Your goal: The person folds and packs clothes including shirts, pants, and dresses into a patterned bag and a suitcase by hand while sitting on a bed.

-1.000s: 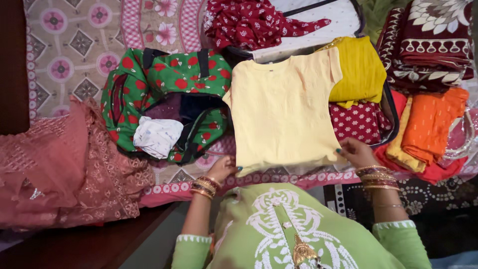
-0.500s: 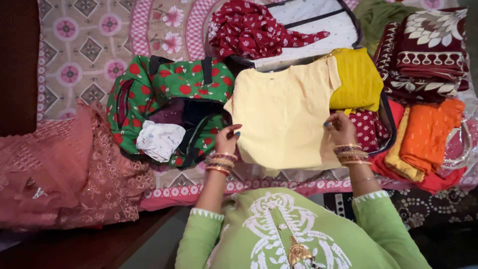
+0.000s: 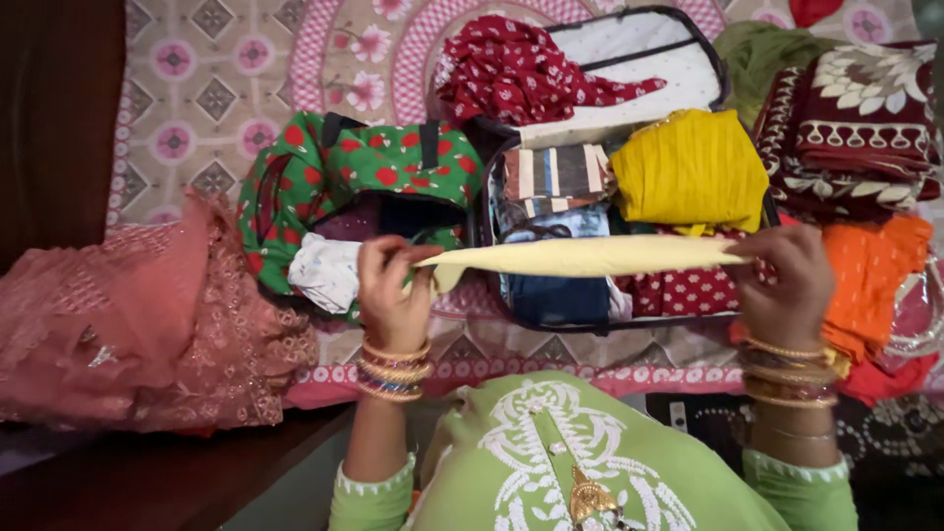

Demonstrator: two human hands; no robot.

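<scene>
Bedspread lies under everything, with the open case at far centre, the green strawberry-print bag to its left and the pink lace garment at near left. Between my left hand and right hand, each pinched shut on an end, I hold the pale yellow top lifted in a flat band over the case; it looks partly folded and not yet packed.

Your pale yellow top is folded into a narrow horizontal band, held level above the open suitcase.
</scene>
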